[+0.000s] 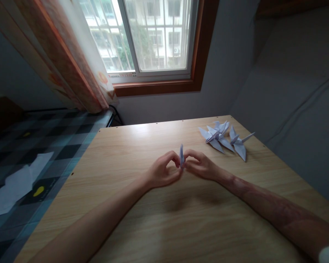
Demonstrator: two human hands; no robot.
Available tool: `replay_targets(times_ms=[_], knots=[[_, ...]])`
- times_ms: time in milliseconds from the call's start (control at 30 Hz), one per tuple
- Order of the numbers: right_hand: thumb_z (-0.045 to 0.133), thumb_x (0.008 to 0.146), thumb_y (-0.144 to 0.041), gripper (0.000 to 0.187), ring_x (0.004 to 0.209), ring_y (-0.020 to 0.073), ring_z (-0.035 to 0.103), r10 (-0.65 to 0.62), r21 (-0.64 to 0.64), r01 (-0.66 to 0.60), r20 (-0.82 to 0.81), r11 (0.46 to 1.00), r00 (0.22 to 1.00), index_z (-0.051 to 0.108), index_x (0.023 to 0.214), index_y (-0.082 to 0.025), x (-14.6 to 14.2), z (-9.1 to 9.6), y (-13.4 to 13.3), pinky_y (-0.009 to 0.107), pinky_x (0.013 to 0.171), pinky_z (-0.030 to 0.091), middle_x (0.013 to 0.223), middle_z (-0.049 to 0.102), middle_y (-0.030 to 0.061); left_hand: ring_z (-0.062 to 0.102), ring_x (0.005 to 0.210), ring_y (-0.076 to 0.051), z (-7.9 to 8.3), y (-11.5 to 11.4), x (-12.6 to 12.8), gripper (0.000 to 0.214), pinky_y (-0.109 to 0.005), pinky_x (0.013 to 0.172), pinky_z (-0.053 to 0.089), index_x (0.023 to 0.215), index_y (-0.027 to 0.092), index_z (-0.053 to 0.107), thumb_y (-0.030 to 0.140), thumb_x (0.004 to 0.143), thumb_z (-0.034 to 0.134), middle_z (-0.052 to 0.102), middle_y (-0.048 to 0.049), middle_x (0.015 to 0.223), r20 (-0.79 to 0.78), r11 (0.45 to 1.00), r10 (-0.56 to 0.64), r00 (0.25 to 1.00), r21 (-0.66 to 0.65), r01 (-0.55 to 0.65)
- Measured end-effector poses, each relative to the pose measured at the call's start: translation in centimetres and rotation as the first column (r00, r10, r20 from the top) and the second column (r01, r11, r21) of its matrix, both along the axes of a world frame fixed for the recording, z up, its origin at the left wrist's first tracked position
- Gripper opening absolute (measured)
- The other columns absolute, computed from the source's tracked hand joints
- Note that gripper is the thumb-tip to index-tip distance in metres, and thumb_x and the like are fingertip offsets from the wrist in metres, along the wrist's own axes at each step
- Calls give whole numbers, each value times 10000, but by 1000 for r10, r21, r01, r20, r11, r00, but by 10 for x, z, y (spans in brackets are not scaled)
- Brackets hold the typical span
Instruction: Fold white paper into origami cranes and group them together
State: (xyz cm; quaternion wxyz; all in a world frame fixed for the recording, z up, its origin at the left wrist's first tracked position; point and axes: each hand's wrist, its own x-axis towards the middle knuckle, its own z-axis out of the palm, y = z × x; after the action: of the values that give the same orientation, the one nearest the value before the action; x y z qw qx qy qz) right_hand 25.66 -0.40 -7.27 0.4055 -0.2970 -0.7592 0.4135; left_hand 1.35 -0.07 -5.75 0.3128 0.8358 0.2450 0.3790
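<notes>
A small piece of folded white paper [181,155] is held upright just above the wooden table, seen nearly edge-on. My left hand [164,170] pinches it from the left, thumb and fingers curled to its side. From the right, my right hand [200,164] grips the same folded paper between thumb and fingertips. Both hands partly hide its lower end. Beyond my right hand, several white origami cranes lie on the table: a clustered group of paper cranes [218,135] and a separate paper crane [238,142] beside it.
The light wooden table [126,153] stands below a window [159,40] with a brown frame. At the left, white paper sheets [22,186] lie on a checked bed cover [63,135]. An orange patterned curtain [68,54] hangs there. A grey wall [298,91] borders the right.
</notes>
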Motion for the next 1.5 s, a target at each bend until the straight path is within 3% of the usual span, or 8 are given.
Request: replay_targets(times_ms=[167, 467, 900, 1033, 1133, 1200, 1367, 1500], knots=[[713, 1056, -381, 155, 999, 248, 681, -26, 157, 22, 28, 987, 999, 741, 991, -243, -2, 4, 0, 390, 941, 566, 1029, 719, 72, 680, 857, -180, -9, 3, 1, 119, -302, 812, 555, 951, 205, 638, 219, 919, 753, 726, -53, 961, -14, 1000, 28, 1000, 14, -28], [728, 1047, -345, 131, 1051, 260, 736, -86, 169, 91, -31, 982, 996, 746, 1123, -239, -4, 1, 0, 396, 971, 585, 1109, 771, 82, 724, 883, -168, -8, 3, 4, 126, -303, 845, 582, 1042, 184, 654, 210, 952, 738, 762, -49, 987, 57, 997, 76, 995, 4, -76], [757, 1000, -332, 117, 996, 253, 778, -181, 130, 181, -12, 975, 983, 803, 1037, -231, -4, -2, 3, 394, 962, 615, 1050, 832, 58, 711, 880, -169, -6, 4, 0, 188, -286, 855, 553, 1009, 178, 674, 96, 842, 695, 760, -27, 969, 1, 992, 120, 993, -40, -120], [761, 1007, -341, 123, 1101, 261, 759, -140, 98, 146, -66, 984, 988, 819, 1043, -239, -4, -4, 4, 399, 1010, 614, 1141, 812, 86, 709, 896, -175, -5, 5, 0, 51, -288, 868, 546, 1010, 175, 687, 174, 960, 678, 774, -35, 980, 10, 987, 144, 989, -66, -143], [737, 1031, -365, 161, 1218, 265, 729, -104, -20, 102, -140, 995, 985, 811, 1104, -242, -4, -8, 6, 391, 1036, 613, 1292, 770, 96, 715, 953, -198, -4, 7, -1, 135, -315, 915, 553, 1042, 170, 700, 300, 1048, 665, 780, -57, 1026, 21, 982, 141, 990, -127, -137], [716, 1048, -362, 165, 1154, 251, 745, -90, -58, 83, -129, 995, 988, 801, 1122, -241, -3, -10, 7, 381, 1017, 610, 1228, 788, 82, 713, 996, -213, -3, 9, -2, 182, -339, 952, 559, 1070, 171, 714, 347, 1064, 668, 776, -70, 1056, 35, 982, 121, 992, -149, -115], [678, 1072, -317, 147, 1088, 249, 744, -106, 89, 110, -52, 990, 993, 805, 1087, -244, -2, -7, 10, 392, 1023, 572, 1114, 803, 66, 696, 1181, -249, -1, 11, -2, 182, -397, 1089, 541, 1034, 185, 758, 367, 1030, 740, 739, -120, 1219, 124, 991, 72, 990, -125, -56], [683, 1071, -302, 142, 1113, 257, 730, -143, 208, 153, -63, 966, 988, 811, 1041, -250, -4, -3, 9, 405, 1021, 562, 1138, 785, 85, 697, 1236, -267, -2, 10, -2, 206, -424, 1102, 560, 1055, 188, 737, 393, 1033, 741, 753, -131, 1277, 183, 965, 40, 982, -261, 9]])
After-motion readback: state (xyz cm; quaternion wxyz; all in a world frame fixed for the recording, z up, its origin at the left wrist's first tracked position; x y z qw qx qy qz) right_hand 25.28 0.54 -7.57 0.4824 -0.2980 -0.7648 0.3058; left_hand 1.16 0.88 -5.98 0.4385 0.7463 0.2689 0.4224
